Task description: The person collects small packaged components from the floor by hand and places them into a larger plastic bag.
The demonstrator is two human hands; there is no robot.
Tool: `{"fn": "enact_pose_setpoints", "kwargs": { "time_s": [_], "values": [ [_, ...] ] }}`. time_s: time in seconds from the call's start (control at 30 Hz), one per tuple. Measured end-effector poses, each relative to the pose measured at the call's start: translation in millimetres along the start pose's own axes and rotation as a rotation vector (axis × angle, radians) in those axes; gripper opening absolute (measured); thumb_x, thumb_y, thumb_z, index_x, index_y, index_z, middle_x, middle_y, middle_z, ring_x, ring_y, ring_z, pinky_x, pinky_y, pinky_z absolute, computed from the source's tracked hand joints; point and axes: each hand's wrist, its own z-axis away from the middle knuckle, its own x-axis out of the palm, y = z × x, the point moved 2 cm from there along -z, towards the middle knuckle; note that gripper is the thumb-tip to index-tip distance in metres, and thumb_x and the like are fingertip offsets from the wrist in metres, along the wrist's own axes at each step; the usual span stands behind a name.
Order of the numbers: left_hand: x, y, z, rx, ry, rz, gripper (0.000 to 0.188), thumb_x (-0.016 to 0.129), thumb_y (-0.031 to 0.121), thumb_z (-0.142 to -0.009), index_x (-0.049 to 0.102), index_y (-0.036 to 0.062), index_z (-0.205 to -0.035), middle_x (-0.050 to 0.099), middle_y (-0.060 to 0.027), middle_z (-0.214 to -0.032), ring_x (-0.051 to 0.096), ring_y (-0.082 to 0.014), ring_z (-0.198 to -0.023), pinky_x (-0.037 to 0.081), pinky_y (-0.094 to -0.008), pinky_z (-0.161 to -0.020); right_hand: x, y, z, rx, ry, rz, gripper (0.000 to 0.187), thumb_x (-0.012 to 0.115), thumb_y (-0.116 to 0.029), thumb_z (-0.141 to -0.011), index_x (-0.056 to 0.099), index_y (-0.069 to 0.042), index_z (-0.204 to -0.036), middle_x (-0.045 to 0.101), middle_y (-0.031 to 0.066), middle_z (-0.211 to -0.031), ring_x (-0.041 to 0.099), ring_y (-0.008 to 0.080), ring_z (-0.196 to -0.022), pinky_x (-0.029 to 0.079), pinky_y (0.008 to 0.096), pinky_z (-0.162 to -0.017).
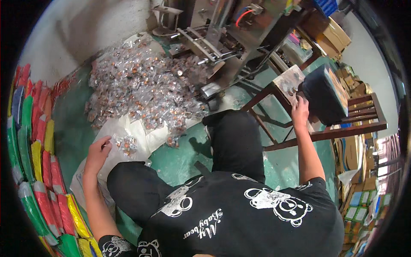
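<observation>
Black shirt [239,222] nearest; left hand [98,153], loosely parted, beside shiny, clear packets [127,145]; right hand [301,112]: grip unclear.

Small bags [141,81] looked glossy plastic; chair frame [342,132] was smooth wood; machine rails [200,44] were metal; wall [98,25] appeared matt.

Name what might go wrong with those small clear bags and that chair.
The small clear bags lie in a loose heap near the machine, so a foot might slip on them. The few near the left hand could slide off the white sack. The dark box on the wooden chair sits close to the right hand; a bump might tip it.
</observation>
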Motion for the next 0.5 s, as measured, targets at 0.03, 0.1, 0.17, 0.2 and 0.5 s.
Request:
{"fn": "enact_pose_setpoints", "kwargs": {
  "time_s": [0.03, 0.1, 0.17, 0.2, 0.5],
  "values": [
    [-3, -20, 1, -0.029, 0.079, -0.078, 0.032, 0.059, 0.01, -0.085, 0.059, -0.0005, -0.115, 0.066, -0.0101, -0.097, 0.062, -0.0126, -0.07, 0.049, -0.0231, -0.062, -10, -38, -5, -0.096, -0.018, -0.097, 0.033, 0.06, -0.01, -0.082, 0.058, -0.008, -0.114, 0.058, 0.0198, -0.11, 0.059, 0.0363, -0.098, 0.048, 0.0413, -0.083],
    [2, -61, -8, -0.087, 0.139, -0.049, 0.038, 0.064, 0.015, -0.082, 0.059, 0.0005, -0.117, 0.063, -0.0176, -0.106, 0.064, -0.021, -0.083, 0.051, -0.0302, -0.074, 9, -83, -18, -0.207, -0.364, -0.38, 0.029, 0.06, -0.01, -0.085, 0.059, -0.006, -0.113, 0.063, 0.0155, -0.101, 0.062, 0.0296, -0.094, 0.048, 0.0373, -0.082],
    [11, -135, -18, 0.083, 0.407, -0.575, 0.053, 0.069, 0.024, -0.077, 0.054, 0.0038, -0.124, 0.05, -0.0276, -0.124, 0.056, -0.0352, -0.104, 0.045, -0.0403, -0.091, 17, -172, -23, -0.314, -0.762, -0.516, 0.029, 0.061, -0.013, -0.085, 0.06, -0.005, -0.113, 0.065, 0.0164, -0.095, 0.063, 0.0278, -0.089, 0.048, 0.036, -0.081],
    [18, -135, -26, 0.073, 0.402, -0.561, 0.053, 0.069, 0.024, -0.077, 0.054, 0.0038, -0.124, 0.05, -0.0276, -0.124, 0.056, -0.0352, -0.104, 0.045, -0.0403, -0.091, 33, -196, -23, -0.421, -0.907, -0.478, 0.031, 0.061, -0.016, -0.085, 0.06, -0.006, -0.115, 0.065, 0.0168, -0.096, 0.063, 0.0291, -0.09, 0.048, 0.0368, -0.081],
    [82, -136, -69, -0.116, 0.551, -0.641, 0.067, 0.073, 0.03, -0.073, 0.047, 0.0092, -0.131, 0.041, -0.0263, -0.13, 0.04, -0.0421, -0.118, 0.039, -0.0477, -0.096, 308, -290, -37, -0.439, -0.743, -0.146, 0.052, 0.063, -0.043, -0.08, 0.058, 0.002, -0.105, 0.063, 0.0277, -0.09, 0.061, 0.0393, -0.091, 0.048, 0.046, -0.08]
  ]
}}
